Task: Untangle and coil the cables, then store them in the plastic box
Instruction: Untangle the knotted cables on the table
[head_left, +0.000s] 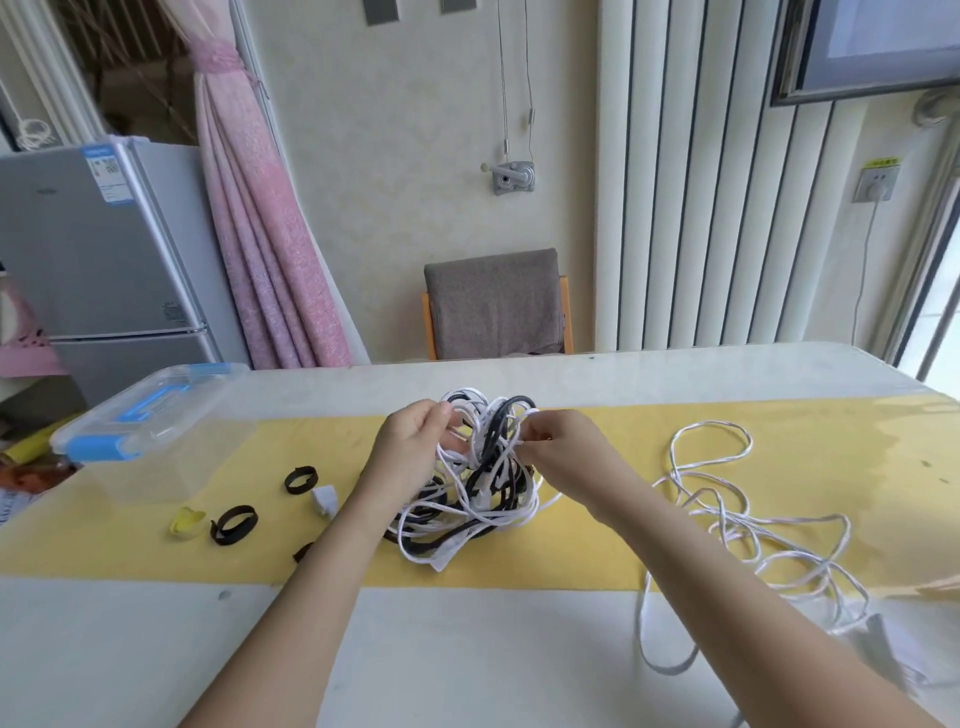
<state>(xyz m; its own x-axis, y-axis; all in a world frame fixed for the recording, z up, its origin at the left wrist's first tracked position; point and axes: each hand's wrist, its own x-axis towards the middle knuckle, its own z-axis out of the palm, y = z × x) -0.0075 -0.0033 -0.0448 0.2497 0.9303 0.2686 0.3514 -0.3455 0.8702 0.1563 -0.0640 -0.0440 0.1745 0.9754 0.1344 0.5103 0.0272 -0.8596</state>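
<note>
Holding the cable tangle (478, 499) up w/ both hands, we have its lower loops resting on the yellow mat (571, 561) mid surface (467, 649). Our left grip (410, 441) is curled round white strands on its left side; our right grip (561, 452) pinches a white strand at top right. One loose white cable (727, 519) sprawls to the right, apart from it. The plastic box (150, 415) sits far left, lid on w/ blue clasps. Two black straps (300, 479) lie btwn box & tangle.
</note>
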